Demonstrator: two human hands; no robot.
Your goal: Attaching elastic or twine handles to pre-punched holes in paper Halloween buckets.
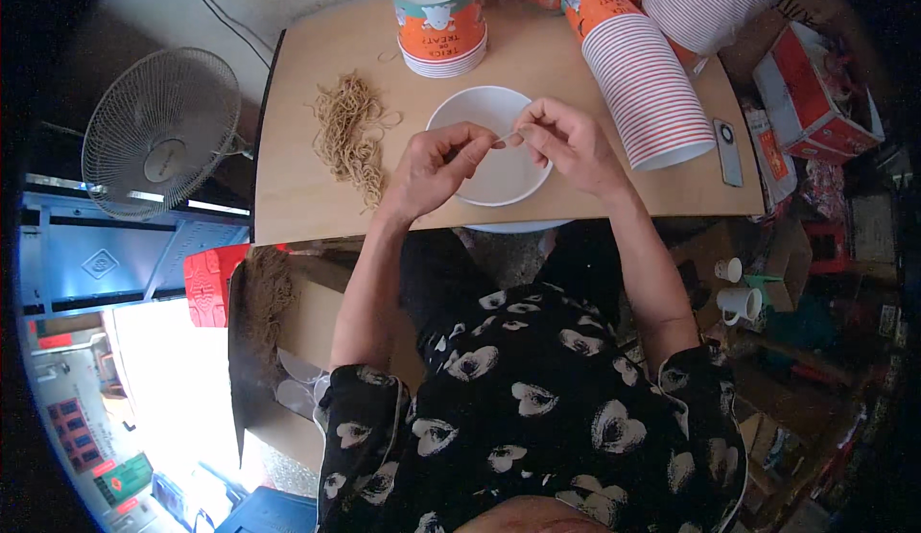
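Now left hand (434, 166) and right hand (573, 146) pinch a string (508, 137) over the tub (499, 185); a slack pinch could drop it in.

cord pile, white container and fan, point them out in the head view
Cord pile (351, 138): head view, on the middle of the tangled strands.
White container (497, 178): head view, on its bare inside, below the fingers (554, 140).
Fan (165, 161): head view, on the round hub.
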